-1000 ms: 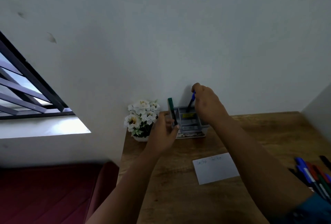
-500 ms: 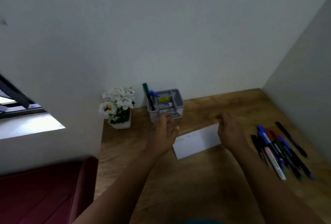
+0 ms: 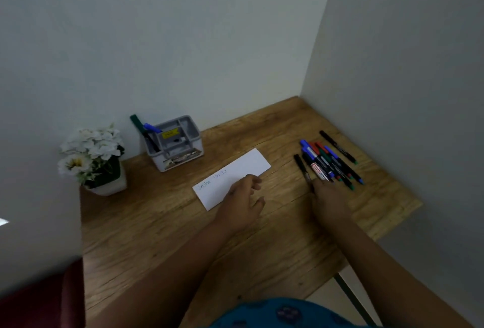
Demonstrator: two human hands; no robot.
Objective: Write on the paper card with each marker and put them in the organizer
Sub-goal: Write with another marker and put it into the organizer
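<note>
A white paper card (image 3: 243, 170) with faint writing at its left end lies on the wooden desk (image 3: 162, 228). My left hand (image 3: 242, 200) rests flat on the card's near edge, fingers apart. A grey organizer (image 3: 175, 143) stands at the back by the wall, with a green marker (image 3: 136, 121) and a blue marker (image 3: 151, 128) upright in its left compartment. Several loose markers (image 3: 328, 162) lie in a bunch at the right. My right hand (image 3: 328, 200) lies just in front of them, fingertips touching the near end of a black marker (image 3: 302, 168), gripping nothing.
A white pot of white flowers (image 3: 93, 157) stands at the desk's back left corner. Walls close the desk in at the back and on the right. A dark red seat (image 3: 39, 301) is at the lower left.
Both hands came away from the organizer, leaving the green and blue markers in it. The left hand settled on the card; the right hand moved to the loose markers.
</note>
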